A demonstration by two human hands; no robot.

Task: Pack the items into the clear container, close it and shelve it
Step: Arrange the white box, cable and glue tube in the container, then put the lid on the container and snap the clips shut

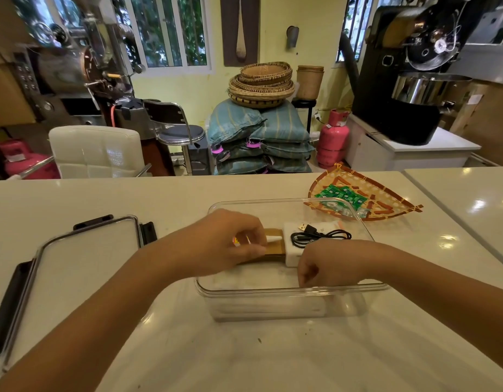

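A clear rectangular container (290,291) stands open on the white counter. Inside it lie a brown cardboard box (274,248), a white box (294,258) and a coiled black USB cable (319,237) on top of the white box. My left hand (230,240) reaches into the container and pinches a small white pointed item (274,239) over the brown box. My right hand (319,267) is also inside, fingers curled against the near side of the white box. The container's lid (75,256), with black clips, lies flat to the left.
A woven fan-shaped tray (386,199) with several green sachets (343,195) sits behind the container on the right. Beyond the counter's far edge are a white chair (97,149), stacked sacks with baskets, pink gas cylinders and roasting machines.
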